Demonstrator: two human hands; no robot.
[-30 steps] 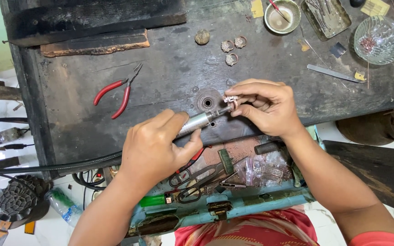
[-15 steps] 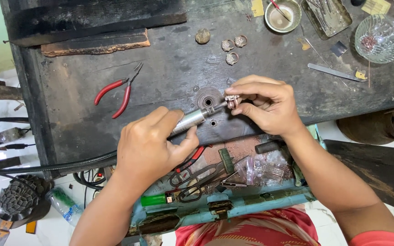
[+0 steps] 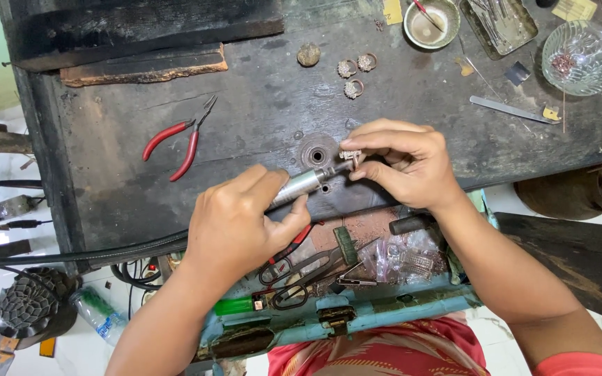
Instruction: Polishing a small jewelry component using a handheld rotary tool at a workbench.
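Observation:
My left hand (image 3: pixel 242 224) grips a silver rotary handpiece (image 3: pixel 303 184), its black flexible shaft (image 3: pixel 78 255) trailing left off the bench. The tool's tip meets a small silvery jewellery piece (image 3: pixel 350 156) pinched between the thumb and fingers of my right hand (image 3: pixel 402 164). Both hands sit over the front edge of a dark worn workbench (image 3: pixel 259 125), beside a round metal socket (image 3: pixel 315 152) set in its top.
Red-handled pliers (image 3: pixel 175 143) lie left of the hands. Three rings (image 3: pixel 354 73) and a lump sit further back. A bowl (image 3: pixel 430 24), metal tray (image 3: pixel 499 24), glass dish (image 3: pixel 580 56) and flat file (image 3: pixel 506 109) are at the back right. An open drawer (image 3: pixel 343 278) below holds scissors and tools.
Both hands have stayed in place. The handpiece tip and the small piece shifted only slightly against each other.

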